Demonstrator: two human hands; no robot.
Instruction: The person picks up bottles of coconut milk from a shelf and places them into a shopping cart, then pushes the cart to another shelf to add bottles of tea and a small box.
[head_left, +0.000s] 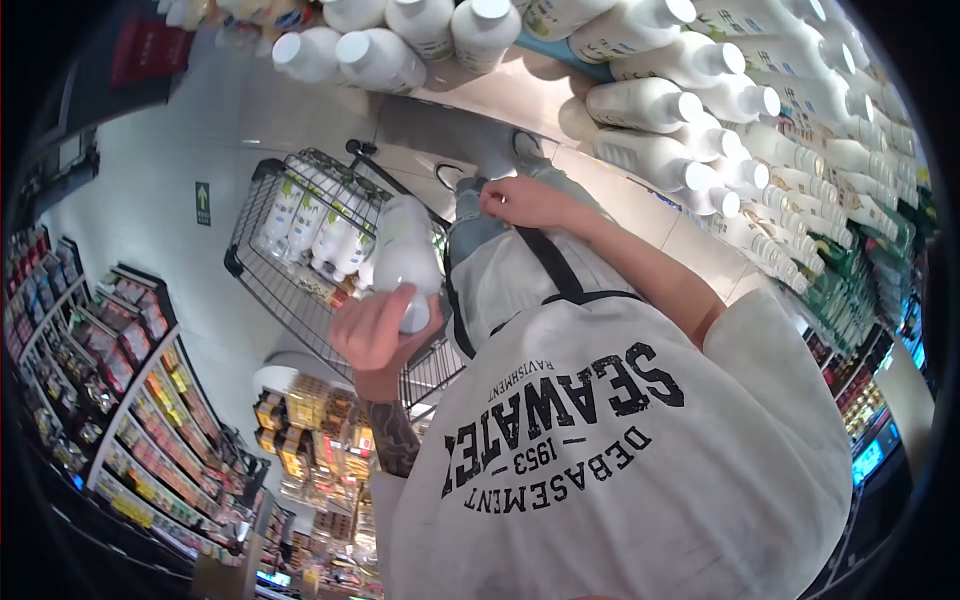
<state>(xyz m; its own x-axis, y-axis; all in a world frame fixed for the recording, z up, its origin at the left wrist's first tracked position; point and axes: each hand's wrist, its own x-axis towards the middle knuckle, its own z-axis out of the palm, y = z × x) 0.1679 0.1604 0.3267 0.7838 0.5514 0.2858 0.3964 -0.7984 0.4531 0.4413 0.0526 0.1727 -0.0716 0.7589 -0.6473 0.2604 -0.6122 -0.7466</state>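
My left hand (375, 330) is closed around the capped end of a white bottle (403, 245). The bottle is over the near side of a black wire shopping cart (275, 300). Inside the cart, several white bottles with green-marked labels (310, 225) lie side by side. In front of my jeans, my right hand (525, 203) has its fingers curled together, close to a black strap (548, 260); whatever is between them is too small to make out.
Rows of white bottles (655, 105) fill a display across the top and right. Stocked shelves (150, 420) stand at the left, and packaged goods (310, 425) are below the cart. A green floor sign (203, 203) lies beyond the cart.
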